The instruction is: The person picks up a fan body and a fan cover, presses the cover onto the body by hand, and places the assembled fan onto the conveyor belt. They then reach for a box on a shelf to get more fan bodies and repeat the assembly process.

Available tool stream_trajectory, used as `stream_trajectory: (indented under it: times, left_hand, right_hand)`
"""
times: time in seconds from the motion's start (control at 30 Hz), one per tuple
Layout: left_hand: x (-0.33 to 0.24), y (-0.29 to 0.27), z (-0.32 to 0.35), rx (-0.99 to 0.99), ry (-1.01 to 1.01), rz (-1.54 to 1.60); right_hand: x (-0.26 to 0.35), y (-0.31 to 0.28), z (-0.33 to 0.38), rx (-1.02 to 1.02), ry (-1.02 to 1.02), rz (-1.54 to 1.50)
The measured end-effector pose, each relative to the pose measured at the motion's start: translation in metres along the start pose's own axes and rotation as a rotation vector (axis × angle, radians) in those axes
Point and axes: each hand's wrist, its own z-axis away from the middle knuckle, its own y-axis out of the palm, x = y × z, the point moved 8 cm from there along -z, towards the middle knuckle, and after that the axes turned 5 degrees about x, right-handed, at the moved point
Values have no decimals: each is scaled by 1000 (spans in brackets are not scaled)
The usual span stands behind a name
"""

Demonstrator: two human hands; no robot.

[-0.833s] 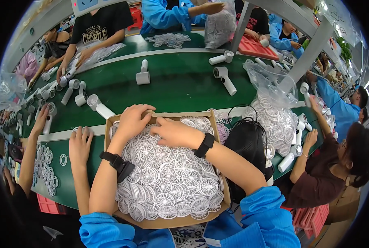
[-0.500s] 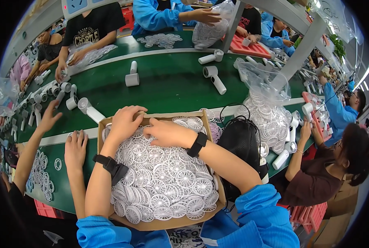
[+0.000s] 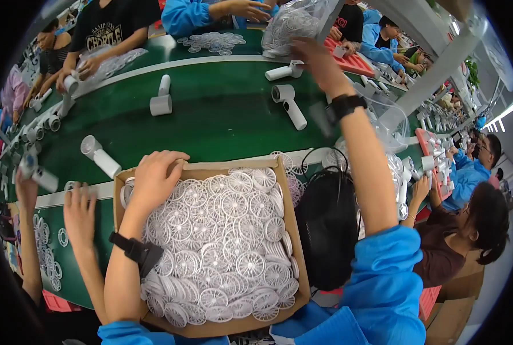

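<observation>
An open cardboard box point(image 3: 295, 230) full of white spoked plastic discs point(image 3: 216, 247) is in front of me. My left hand point(image 3: 157, 175) holds the far left rim, its fingers over the edge and its thumb on the inner side. My right hand point(image 3: 319, 64) is stretched far out over the green conveyor belt point(image 3: 222, 123), blurred by motion. It is nearest to a white handheld fan body point(image 3: 285, 71) lying at the belt's far side; contact cannot be made out. A second fan body point(image 3: 291, 106) lies closer, with its round head toward the far left.
More fan bodies point(image 3: 161, 103) point(image 3: 99, 155) lie on the belt. Right of the box are a black bag point(image 3: 325, 230) and a clear plastic bag point(image 3: 391, 121). At left, a co-worker's hands point(image 3: 79, 210) are beside loose discs point(image 3: 49, 253). A slanted grey post point(image 3: 434, 75) rises at right.
My right hand has left the discs and swung far forward and right across the belt. My left hand stays at the box rim. At left, a co-worker's hand has brought a fan body nearer.
</observation>
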Motion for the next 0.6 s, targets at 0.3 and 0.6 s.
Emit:
stream_trajectory:
  times: [0.3, 0.6]
  left_hand:
    - [0, 14, -9, 33, -57, 3]
    - [10, 21, 6, 6, -146, -77]
  right_hand:
    - [-289, -251, 63, 301, 754, 1689]
    - [-356, -354, 70, 159, 1026, 1380]
